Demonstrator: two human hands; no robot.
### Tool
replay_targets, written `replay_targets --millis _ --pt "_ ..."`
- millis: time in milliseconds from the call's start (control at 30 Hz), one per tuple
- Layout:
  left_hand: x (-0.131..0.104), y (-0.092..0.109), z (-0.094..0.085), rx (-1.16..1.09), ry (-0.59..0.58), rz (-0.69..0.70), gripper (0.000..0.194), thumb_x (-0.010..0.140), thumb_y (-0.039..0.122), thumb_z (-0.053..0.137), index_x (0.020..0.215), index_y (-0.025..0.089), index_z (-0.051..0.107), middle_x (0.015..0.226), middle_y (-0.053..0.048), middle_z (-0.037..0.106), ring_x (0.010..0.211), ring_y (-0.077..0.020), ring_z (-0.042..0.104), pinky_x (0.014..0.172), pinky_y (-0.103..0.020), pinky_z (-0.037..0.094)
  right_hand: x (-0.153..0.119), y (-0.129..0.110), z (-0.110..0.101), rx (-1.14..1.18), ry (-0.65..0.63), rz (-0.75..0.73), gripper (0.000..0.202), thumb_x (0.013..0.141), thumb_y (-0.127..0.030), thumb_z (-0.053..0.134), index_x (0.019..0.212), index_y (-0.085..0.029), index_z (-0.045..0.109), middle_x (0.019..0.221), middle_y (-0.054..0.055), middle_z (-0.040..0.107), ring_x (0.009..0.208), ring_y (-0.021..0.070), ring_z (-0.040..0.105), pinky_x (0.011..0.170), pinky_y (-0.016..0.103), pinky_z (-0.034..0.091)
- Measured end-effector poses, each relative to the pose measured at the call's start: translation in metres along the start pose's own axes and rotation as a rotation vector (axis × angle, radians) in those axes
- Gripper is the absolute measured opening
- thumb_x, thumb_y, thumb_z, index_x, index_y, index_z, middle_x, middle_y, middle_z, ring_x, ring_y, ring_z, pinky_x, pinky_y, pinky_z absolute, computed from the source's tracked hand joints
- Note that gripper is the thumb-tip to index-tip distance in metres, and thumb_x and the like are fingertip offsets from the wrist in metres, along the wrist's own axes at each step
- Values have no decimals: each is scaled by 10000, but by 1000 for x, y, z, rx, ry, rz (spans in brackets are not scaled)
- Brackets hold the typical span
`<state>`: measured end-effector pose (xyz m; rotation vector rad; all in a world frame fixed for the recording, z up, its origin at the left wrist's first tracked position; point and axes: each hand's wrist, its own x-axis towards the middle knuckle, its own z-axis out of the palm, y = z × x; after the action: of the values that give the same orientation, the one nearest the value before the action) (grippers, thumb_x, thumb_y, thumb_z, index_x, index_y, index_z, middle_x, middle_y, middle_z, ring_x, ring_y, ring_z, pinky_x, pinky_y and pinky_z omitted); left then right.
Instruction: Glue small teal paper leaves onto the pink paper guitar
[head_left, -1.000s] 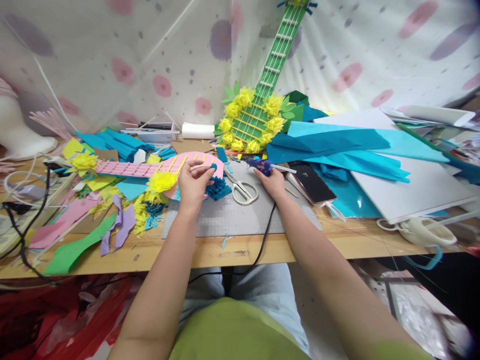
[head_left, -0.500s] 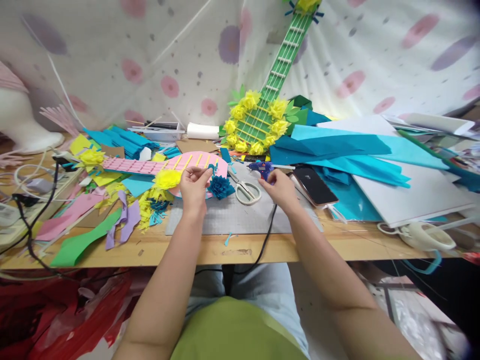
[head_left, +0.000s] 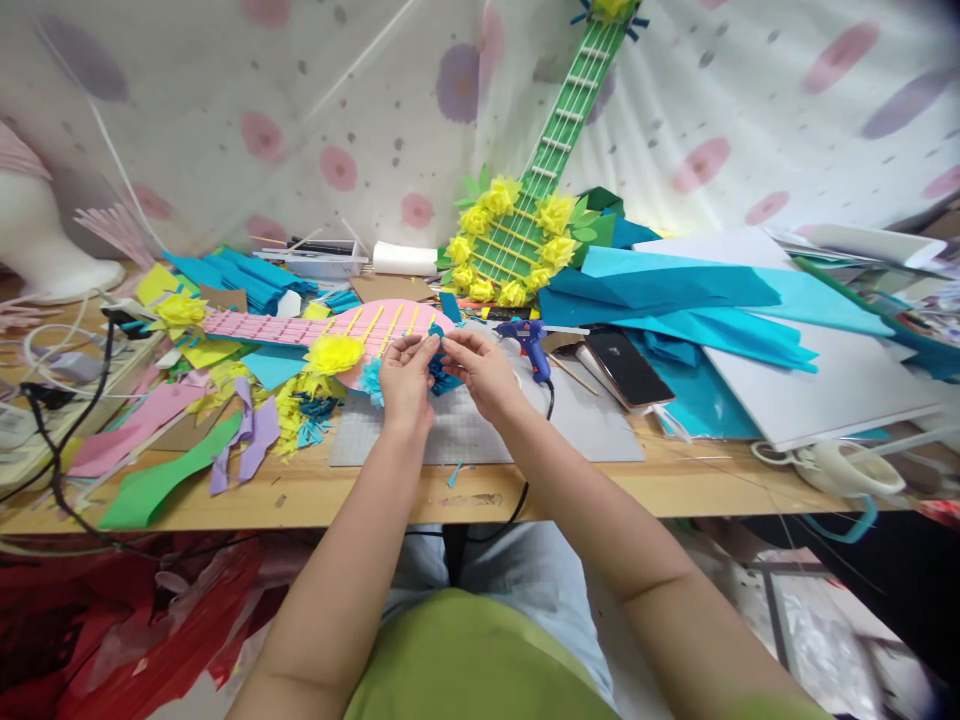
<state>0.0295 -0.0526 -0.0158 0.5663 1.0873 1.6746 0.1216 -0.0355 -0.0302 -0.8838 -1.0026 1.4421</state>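
Note:
Between the fingertips of both hands is a small piece of dark blue crepe paper (head_left: 436,336), partly hidden by the fingers. My left hand (head_left: 405,385) pinches it from the left, and my right hand (head_left: 480,370) meets it from the right, fingers closed. Just behind them lies a pink paper guitar (head_left: 352,325) with yellow strips across its body. A yellow paper flower (head_left: 335,355) and a light blue one (head_left: 372,381) sit on its near edge. The dark blue flower there is mostly covered by my hands. To the right rests a blue hot glue gun (head_left: 531,345).
A grey cutting mat (head_left: 570,435) lies under the hands. A green paper guitar (head_left: 555,150) leans against the curtain. Right are a phone (head_left: 628,368), blue paper sheets (head_left: 675,295) and a white cup (head_left: 847,468). Paper scraps (head_left: 255,435) and a power strip (head_left: 112,400) are left.
My right hand has moved left from beside the glue gun to meet my left hand at the blue paper. My left hand shifted slightly right. The scissors are now mostly hidden.

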Motion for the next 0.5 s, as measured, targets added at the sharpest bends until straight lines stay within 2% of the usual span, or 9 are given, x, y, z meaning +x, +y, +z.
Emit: replay_targets --millis 233,400,500 --pt "2 3 -5 -40 9 29 372 521 204 793 777 171 525 590 77 575 396 -20 401 362 -169 257 1 3 12 86 1 11 401 478 -432 847 688 -194 602 624 -51 602 584 74 546 603 224 473" --pt "8 9 -15 50 -23 49 417 517 223 806 830 184 534 612 79 595 359 -26 383 339 -176 304 5 8 16 113 -11 34 383 494 -396 859 695 -187 608 615 -52 610 572 69 549 594 218 460" --pt "16 18 -26 149 -66 89 349 580 280 784 815 180 545 674 34 649 370 -25 393 337 -165 290 6 9 11 101 1 45 370 505 -386 855 703 -188 613 630 -42 617 592 75 557 600 221 456"
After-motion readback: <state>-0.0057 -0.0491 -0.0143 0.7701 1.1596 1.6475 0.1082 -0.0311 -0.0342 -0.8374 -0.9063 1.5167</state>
